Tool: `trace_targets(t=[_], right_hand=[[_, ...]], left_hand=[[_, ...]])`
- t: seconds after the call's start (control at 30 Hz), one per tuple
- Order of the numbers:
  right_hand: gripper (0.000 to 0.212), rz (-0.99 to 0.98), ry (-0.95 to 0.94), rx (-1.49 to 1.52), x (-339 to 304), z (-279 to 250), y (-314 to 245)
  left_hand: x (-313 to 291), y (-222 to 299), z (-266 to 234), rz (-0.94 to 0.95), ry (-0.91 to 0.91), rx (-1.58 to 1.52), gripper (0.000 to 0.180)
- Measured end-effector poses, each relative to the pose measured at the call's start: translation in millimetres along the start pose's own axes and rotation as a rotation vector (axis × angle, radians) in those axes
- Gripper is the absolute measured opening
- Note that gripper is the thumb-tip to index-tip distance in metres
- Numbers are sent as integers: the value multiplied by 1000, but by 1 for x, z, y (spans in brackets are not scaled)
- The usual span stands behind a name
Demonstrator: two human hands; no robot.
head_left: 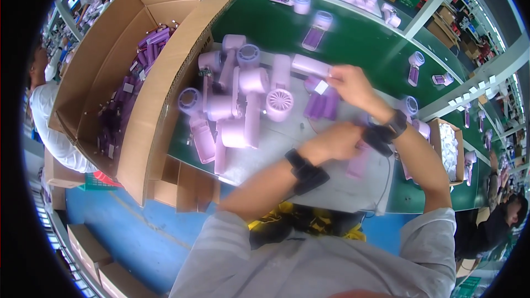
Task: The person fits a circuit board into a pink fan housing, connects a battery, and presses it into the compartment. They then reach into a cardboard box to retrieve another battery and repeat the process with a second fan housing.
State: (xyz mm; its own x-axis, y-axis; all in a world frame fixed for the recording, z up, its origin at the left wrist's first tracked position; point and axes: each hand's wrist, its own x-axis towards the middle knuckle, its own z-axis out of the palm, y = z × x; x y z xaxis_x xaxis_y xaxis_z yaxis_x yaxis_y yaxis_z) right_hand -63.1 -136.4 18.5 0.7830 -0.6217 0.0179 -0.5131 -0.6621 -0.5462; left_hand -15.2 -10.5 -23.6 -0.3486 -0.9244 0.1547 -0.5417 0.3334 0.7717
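My right hand (352,87) reaches over the grey mat (265,164), its fingers closed on the end of a smooth lilac fan handle (310,65). Lower and nearer to me, my left hand (338,142) is curled and blurred. A lilac part (358,165) shows just under its fingertips; what they grip is hidden. Between the hands and the heap lie purple battery-like pieces (321,105) with a white label. To the left, several lilac handheld fans (243,83) are piled, one with its round grille (280,101) facing up.
A large open cardboard box (160,77) holding purple pieces (130,88) stands at the left. More fans (316,32) rest on the green bench (248,22). A small box of white parts (448,152) is at the right, near a metal post (475,88). A cable (388,179) hangs by my right wrist.
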Motion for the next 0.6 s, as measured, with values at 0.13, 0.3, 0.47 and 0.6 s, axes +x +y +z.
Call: trace_targets(t=[0.13, 0.3, 0.47, 0.6], right_hand=[[11, 42, 64, -32, -8, 6, 7], [10, 6, 122, -1, -19, 8, 7], [9, -122, 133, 242, -24, 10, -4], [7, -9, 2, 410, -24, 11, -10]], left_hand=[[1, -3, 4, 4, 12, -14, 20], [3, -2, 4, -19, 1, -25, 16], [2, -4, 6, -26, 22, -30, 15], [2, -3, 7, -36, 29, -49, 13]])
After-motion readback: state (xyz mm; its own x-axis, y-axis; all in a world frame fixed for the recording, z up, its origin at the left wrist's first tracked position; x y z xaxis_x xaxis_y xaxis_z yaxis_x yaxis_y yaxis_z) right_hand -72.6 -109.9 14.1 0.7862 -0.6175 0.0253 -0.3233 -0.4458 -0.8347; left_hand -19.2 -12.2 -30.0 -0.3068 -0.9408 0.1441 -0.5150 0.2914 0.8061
